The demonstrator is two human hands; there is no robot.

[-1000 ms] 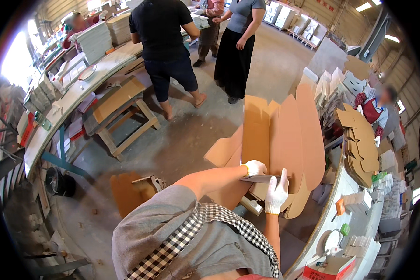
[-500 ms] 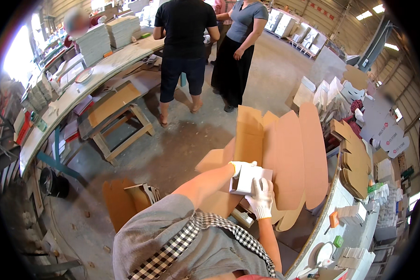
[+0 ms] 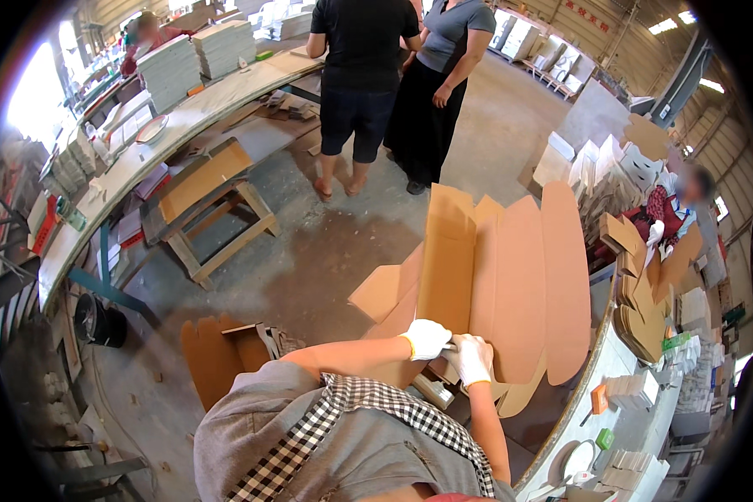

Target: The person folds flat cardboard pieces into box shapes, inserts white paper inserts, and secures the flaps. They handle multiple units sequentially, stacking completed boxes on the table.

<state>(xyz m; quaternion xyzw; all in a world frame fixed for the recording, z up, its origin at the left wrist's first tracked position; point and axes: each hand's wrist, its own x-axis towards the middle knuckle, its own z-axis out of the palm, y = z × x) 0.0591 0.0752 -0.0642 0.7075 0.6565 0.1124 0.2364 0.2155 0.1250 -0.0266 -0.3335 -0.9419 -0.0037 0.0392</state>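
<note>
My left hand (image 3: 427, 339) and my right hand (image 3: 470, 360), both in white knitted gloves, meet at the near end of an open brown cardboard box (image 3: 448, 259). Their fingers are closed, and only a small greyish edge shows between them; what they grip is mostly hidden. The box's long inner trough runs away from me, with its broad lid flap (image 3: 519, 293) spread to the right. Just below my hands, white pieces (image 3: 433, 388) lie partly covered inside the cardboard.
A worktable (image 3: 573, 410) on the right carries flat cardboard blanks (image 3: 640, 322) and white stacks (image 3: 632, 390). At left stand a wooden stool (image 3: 217, 226), a black bucket (image 3: 100, 320) and another open carton (image 3: 217, 351). Two people stand ahead; another handles cardboard at right.
The white block in my hands no longer shows; my hands have drawn together and slightly lower. At right, a person has raised a brown cardboard piece, and the white printed sheet is gone from view.
</note>
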